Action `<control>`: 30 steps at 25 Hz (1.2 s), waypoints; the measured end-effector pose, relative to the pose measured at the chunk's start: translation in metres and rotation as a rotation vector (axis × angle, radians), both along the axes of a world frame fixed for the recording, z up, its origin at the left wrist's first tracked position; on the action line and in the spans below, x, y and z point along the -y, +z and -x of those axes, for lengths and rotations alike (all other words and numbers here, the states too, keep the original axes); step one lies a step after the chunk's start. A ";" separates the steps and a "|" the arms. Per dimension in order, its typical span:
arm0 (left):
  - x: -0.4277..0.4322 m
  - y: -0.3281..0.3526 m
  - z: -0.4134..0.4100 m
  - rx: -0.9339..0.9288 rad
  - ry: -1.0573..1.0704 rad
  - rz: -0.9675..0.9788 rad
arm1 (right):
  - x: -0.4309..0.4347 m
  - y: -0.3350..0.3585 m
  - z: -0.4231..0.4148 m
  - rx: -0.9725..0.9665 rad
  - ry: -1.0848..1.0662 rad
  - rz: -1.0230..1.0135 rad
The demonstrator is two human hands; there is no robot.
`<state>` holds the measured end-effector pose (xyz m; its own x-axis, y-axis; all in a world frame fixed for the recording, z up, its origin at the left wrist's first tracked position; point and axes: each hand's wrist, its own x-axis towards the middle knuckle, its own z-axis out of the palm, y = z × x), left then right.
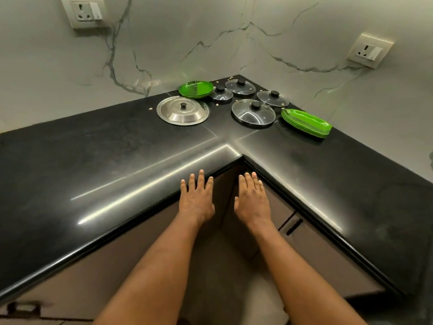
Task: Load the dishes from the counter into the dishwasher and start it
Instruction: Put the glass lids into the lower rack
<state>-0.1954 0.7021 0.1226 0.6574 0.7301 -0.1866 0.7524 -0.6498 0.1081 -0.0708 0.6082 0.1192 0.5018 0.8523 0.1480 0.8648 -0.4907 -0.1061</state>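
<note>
Left hand (196, 200) and right hand (251, 202) are side by side, fingers (201, 178) straight, slightly apart, holding nothing. Well beyond the fingertips, a steel lid (182, 110), four glass lids (253, 111) and green plates (307, 123) lie on the black bench (93, 160).

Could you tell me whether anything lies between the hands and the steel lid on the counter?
Nothing visible does. The left hand and right hand are open at the inner corner of the counter, and only bare black surface lies between them and the steel lid. The nearest glass lid sits to its right, apart.
</note>
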 end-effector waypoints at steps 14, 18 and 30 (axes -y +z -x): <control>-0.168 -0.013 -0.164 -0.149 -0.188 0.136 | -0.144 -0.002 -0.158 -0.048 -0.115 0.081; -0.204 -0.012 -0.198 -0.215 -0.241 0.216 | -0.176 -0.006 -0.190 -0.064 -0.153 0.116; -0.252 -0.022 -0.275 -0.457 -0.223 0.385 | -0.269 -0.031 -0.288 -0.104 -0.116 0.171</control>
